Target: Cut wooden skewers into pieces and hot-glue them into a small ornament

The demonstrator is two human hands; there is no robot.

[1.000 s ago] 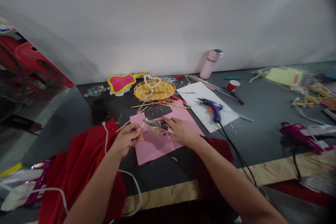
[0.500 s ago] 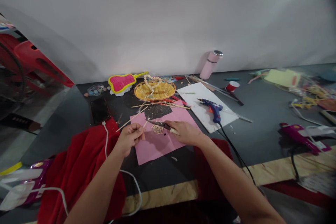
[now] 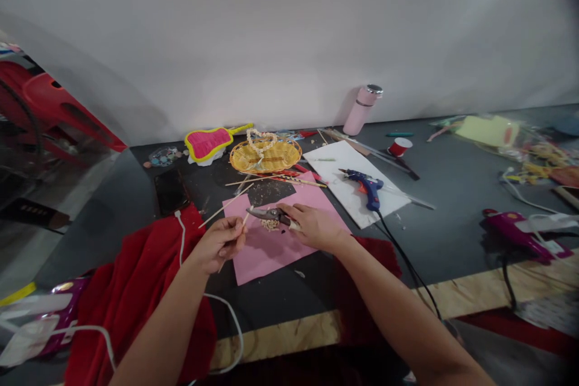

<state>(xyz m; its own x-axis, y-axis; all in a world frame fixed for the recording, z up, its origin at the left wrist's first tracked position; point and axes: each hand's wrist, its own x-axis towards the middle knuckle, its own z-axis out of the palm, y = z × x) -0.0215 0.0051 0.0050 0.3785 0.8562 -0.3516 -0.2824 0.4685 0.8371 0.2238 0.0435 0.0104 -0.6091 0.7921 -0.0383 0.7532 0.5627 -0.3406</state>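
My left hand pinches a thin pale stick over the left part of a pink sheet. Dark-bladed cutters are in my right hand, whose fingers wrap round the handles. The cutter tips meet the upper end of the stick. Beneath the blades, a small pile of short pale pieces lies on the pink sheet. Just behind my left hand, another thin stick lies across the sheet's left edge.
Behind the sheet sit a yellow wicker basket and a pink and yellow paddle shape. A blue glue gun rests on a white board. A pink bottle stands by the partition. Left are a phone and red cloth.
The cutters have turned slightly, and their blades now reach the stick's tip. My left hand has shifted a little down and left, and a lower part of the stick shows below it.
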